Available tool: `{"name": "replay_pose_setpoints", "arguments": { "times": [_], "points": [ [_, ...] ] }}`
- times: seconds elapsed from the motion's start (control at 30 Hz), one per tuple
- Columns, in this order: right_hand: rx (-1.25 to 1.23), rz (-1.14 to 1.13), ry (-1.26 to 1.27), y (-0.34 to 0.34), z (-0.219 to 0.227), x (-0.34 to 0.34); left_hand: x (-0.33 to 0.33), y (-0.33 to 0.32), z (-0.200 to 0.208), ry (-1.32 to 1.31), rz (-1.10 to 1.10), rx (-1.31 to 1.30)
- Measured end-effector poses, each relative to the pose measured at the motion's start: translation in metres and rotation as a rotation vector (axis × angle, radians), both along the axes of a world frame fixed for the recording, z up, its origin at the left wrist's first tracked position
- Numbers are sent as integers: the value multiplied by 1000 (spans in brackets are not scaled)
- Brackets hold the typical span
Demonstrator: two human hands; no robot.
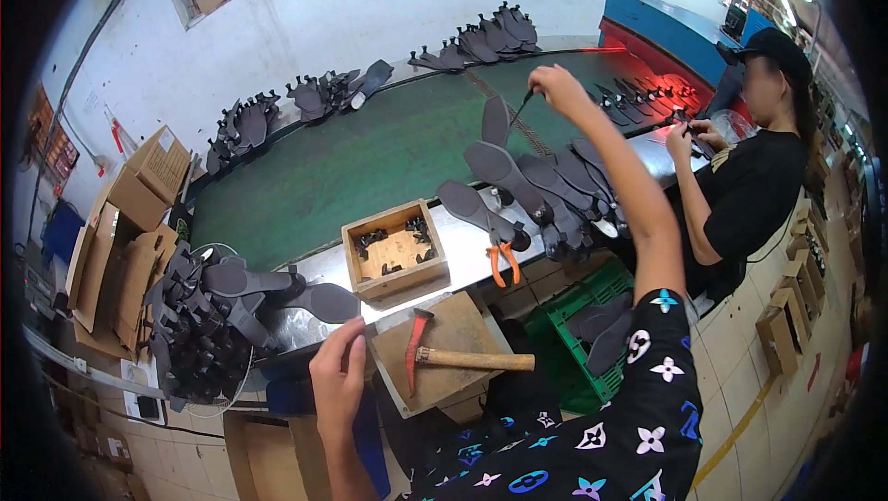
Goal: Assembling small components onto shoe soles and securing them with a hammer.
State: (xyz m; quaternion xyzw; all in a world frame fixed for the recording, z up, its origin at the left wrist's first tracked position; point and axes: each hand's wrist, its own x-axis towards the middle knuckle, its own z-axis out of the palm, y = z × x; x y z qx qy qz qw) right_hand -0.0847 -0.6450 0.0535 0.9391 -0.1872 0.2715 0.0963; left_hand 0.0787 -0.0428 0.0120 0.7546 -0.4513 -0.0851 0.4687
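Our right hand (557,92) is raised upper centre, thumb and fingers pinched on a thin dark piece (521,111); that piece slants down to the edge of an upright grey sole (497,120), and we can't tell whether the two are joined. Our left hand (339,376) is lower left of centre, fingers up, loosely parted and slightly bent; we see nothing in it. It's just below the tip of a flat sole (330,303) and beside the board (393,344).

On the board we have a hammer (474,359), red head left, wooden handle pointing right. Above it, a wooden box (396,290) with small black parts (421,231) inside. Right of that, orange-handled pliers (502,263) by a row of heeled soles (546,188), centre right. Green crate (555,330) below them, with soles in it.

Big sole pile (199,325) at left, cardboard boxes (153,173) above it. Green belt (305,168) runs across the middle, more soles (476,43) along its far edge. Right side: a co-worker (758,149) in black, both hands at a dark part, near red-lit pieces (647,98).
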Motion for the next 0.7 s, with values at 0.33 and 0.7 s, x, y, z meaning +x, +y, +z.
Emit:
{"name": "replay_pose_setpoints", "arguments": {
  "times": [0.33, 0.7],
  "points": [
    [513, 367, 308, 231, 180, 47, -20, -113, 77, -353, -168, -343],
    [276, 296, 138, 451, -146, -40, -36, 10, -30, 812, 128, -536]
  ]
}}
